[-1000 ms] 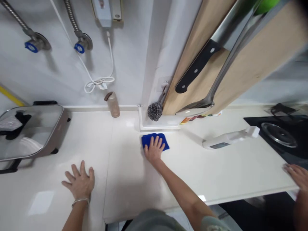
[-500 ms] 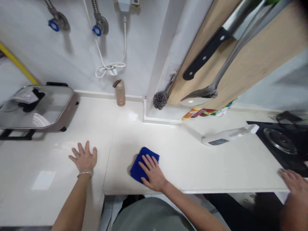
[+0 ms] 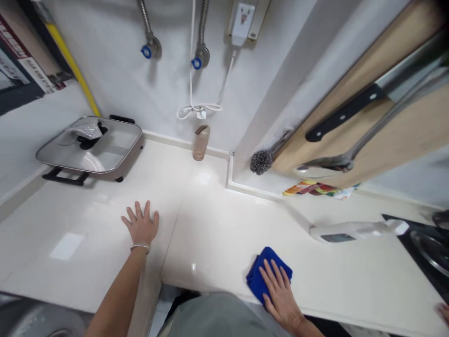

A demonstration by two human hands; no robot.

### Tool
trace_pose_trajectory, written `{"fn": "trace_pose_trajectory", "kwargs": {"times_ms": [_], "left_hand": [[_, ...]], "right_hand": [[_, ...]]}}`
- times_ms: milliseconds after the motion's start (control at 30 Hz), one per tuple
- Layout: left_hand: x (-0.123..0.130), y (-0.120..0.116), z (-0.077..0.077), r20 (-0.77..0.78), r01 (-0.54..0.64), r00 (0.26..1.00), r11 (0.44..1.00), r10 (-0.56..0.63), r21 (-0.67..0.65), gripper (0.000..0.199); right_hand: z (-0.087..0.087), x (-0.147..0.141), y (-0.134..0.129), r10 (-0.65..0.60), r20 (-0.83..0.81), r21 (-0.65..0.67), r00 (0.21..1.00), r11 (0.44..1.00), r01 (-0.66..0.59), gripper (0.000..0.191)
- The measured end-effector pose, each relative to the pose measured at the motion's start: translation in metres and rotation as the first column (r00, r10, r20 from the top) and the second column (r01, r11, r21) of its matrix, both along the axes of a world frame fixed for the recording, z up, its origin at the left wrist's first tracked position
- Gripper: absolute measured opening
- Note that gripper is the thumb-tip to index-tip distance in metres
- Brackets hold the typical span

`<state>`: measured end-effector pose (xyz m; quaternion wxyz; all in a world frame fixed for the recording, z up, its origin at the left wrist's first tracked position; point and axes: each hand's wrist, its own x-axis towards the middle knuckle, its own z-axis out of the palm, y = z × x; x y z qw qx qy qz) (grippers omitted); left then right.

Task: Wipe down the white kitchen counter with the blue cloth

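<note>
My left hand [image 3: 142,228] lies on the white countertop [image 3: 210,224], left of the seam. Its fingers are spread and nothing is under or in them that I can see; a bracelet circles the wrist. My right hand [image 3: 278,290] rests flat on a folded blue cloth [image 3: 261,281] near the counter's front edge. Its fingers stretch out over the cloth, with the thumb along the near side. Beyond that hand, to the right, a long white device [image 3: 354,231] with a dark panel lies on the counter.
An electric pan with a glass lid [image 3: 122,140] stands at the back left. A brownish cup [image 3: 201,142] sits by the wall. A scrubber [image 3: 261,162], knife [image 3: 345,114] and spoon [image 3: 345,161] hang at right. Another person's hand [image 3: 444,312] shows beside the stove [image 3: 428,248].
My right hand and the blue cloth have slid right and nearer the front edge. My left hand stays in about the same place on the counter. The view has turned left.
</note>
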<state>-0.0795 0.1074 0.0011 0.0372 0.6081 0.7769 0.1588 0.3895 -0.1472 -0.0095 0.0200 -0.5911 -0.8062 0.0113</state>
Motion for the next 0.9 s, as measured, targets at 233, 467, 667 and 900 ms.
{"fn": "trace_pose_trajectory", "kwargs": {"times_ms": [233,467,667,900], "left_hand": [[0.001,0.001,-0.003,-0.069,-0.021,0.997,0.998,0.026,0.067,0.057],[-0.003,0.003,-0.001,-0.098,-0.037,0.995,0.999,0.035,-0.024,0.058],[-0.004,0.005,-0.004,-0.131,-0.041,0.991,0.999,0.039,-0.005,0.056],[-0.007,0.004,-0.01,-0.161,-0.045,0.986,0.999,0.044,-0.004,0.055]], "right_hand": [[0.01,-0.117,0.115,0.343,-0.129,-0.123,0.931,0.926,-0.358,0.082],[0.008,-0.158,0.257,0.417,-0.183,-0.093,0.89,0.894,-0.438,0.079],[0.003,-0.146,0.362,0.294,-0.065,-0.041,0.954,0.954,-0.297,0.074],[-0.001,-0.147,0.45,0.064,0.073,-0.065,0.995,0.996,-0.059,0.07]]}}
